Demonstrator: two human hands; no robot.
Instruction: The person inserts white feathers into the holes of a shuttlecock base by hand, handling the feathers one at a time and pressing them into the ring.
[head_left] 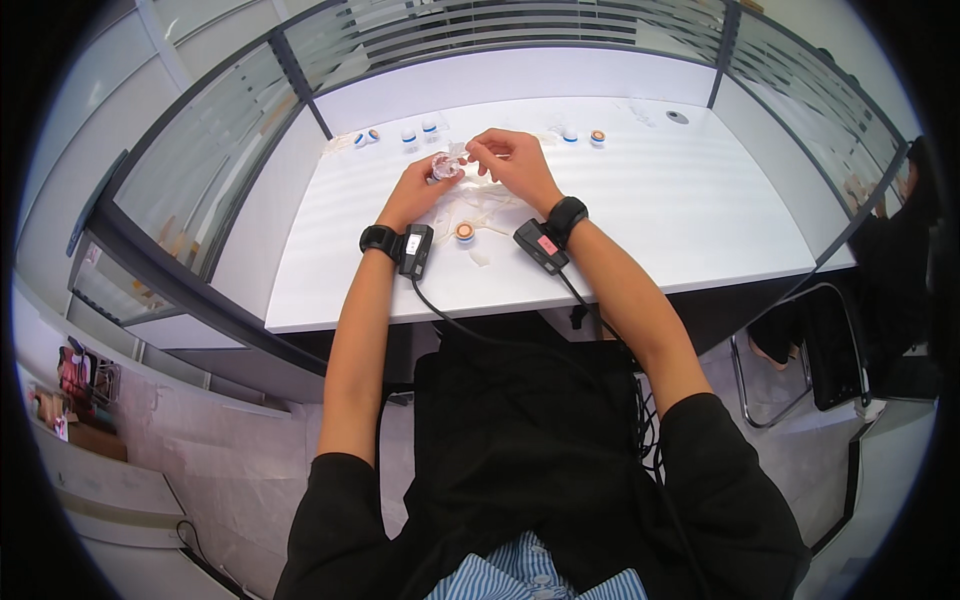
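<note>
My left hand (412, 192) is closed round a small clear round container (445, 168), held above the white desk. Beside it, my right hand (512, 163) pinches with thumb and forefinger at a crumpled translucent plastic film (457, 149) over the container's top. Below the hands, a small round container with an orange-ringed end (464, 232) rests on the desk. Loose strips of clear film (470, 208) lie around it, and a small torn scrap (479, 258) is nearer to me. The fingers hide part of the held container.
Several small white containers with blue bands (409, 140) stand or lie along the desk's far side, one orange-ringed (598, 138) at the right. Grey-framed partitions (250, 160) enclose the white desk (690, 220). Cables run from wrist-worn devices (541, 246). A person sits at far right by a chair (835, 345).
</note>
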